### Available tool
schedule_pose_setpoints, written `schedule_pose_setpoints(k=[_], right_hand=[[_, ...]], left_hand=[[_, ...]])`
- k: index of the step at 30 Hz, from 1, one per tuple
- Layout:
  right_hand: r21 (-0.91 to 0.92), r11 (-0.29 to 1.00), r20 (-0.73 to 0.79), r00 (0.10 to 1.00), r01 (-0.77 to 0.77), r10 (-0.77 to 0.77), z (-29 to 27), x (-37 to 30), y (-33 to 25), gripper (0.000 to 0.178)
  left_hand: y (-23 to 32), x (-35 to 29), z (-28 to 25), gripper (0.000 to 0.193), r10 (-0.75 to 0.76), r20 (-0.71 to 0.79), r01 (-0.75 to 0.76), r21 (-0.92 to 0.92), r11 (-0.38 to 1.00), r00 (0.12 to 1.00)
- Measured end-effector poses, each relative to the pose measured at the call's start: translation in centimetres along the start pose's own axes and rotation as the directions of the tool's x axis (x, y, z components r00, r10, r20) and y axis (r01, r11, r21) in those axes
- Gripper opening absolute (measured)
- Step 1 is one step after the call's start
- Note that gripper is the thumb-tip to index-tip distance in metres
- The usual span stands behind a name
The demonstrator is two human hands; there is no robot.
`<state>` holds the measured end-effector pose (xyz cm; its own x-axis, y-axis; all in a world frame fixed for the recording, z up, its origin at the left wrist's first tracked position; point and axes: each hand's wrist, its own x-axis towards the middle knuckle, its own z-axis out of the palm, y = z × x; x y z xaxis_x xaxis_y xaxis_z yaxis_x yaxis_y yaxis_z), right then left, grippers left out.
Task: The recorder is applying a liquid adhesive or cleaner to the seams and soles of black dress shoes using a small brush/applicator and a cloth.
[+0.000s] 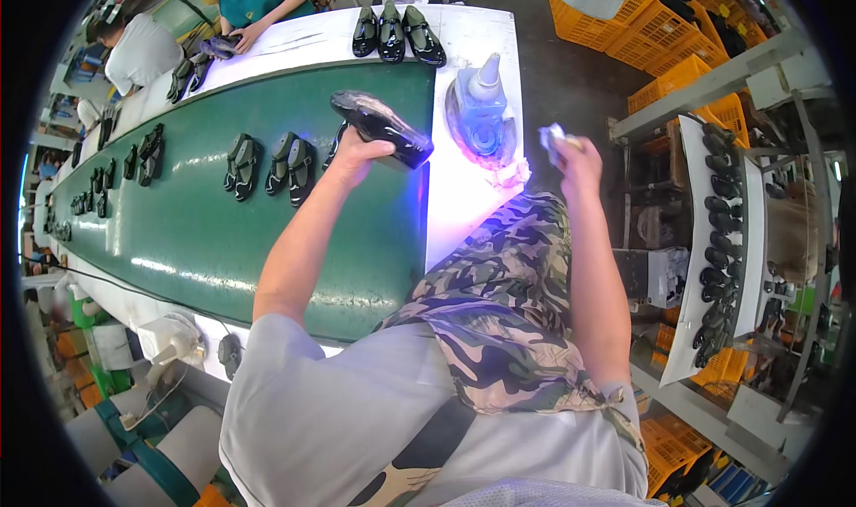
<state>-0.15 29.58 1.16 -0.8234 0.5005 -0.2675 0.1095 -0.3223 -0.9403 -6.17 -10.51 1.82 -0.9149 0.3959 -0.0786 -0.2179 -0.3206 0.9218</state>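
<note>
My left hand is closed round a glossy black shoe, lifted over the green conveyor belt with its sole turned up. Part of another dark shoe shows behind that hand. My right hand is raised to the right of the white tabletop, fingers closed on a small crumpled whitish cloth. Between the hands a bottle with a pointed nozzle stands on the tabletop under blue-violet light, beside a crumpled pinkish wad.
Pairs of black shoes ride along the belt to the left. Three more shoes stand on the white ledge at the back. A co-worker handles a shoe beyond it. At right are orange crates and a rack of shoes.
</note>
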Motion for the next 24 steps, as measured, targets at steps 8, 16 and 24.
schedule_pose_setpoints(k=[8, 16, 24], right_hand=[[0.068, 0.963, 0.481, 0.837, 0.263, -0.262, 12.2, -2.8, -6.8, 0.018], [0.164, 0.951, 0.381, 0.873, 0.261, -0.306, 12.2, -3.5, -6.9, 0.016], [0.263, 0.964, 0.509, 0.854, -0.037, -0.107, 10.7, -5.1, -7.4, 0.019]], left_hand=[[7.0, 0.7, 7.1, 0.052, 0.645, 0.577, -0.747, 0.665, -0.014, 0.501], [7.9, 1.4, 11.2, 0.044, 0.651, 0.691, -0.806, 0.556, -0.202, 0.313], [6.9, 2.5, 12.4, 0.049, 0.619, 0.696, -0.791, 0.582, -0.188, 0.364]])
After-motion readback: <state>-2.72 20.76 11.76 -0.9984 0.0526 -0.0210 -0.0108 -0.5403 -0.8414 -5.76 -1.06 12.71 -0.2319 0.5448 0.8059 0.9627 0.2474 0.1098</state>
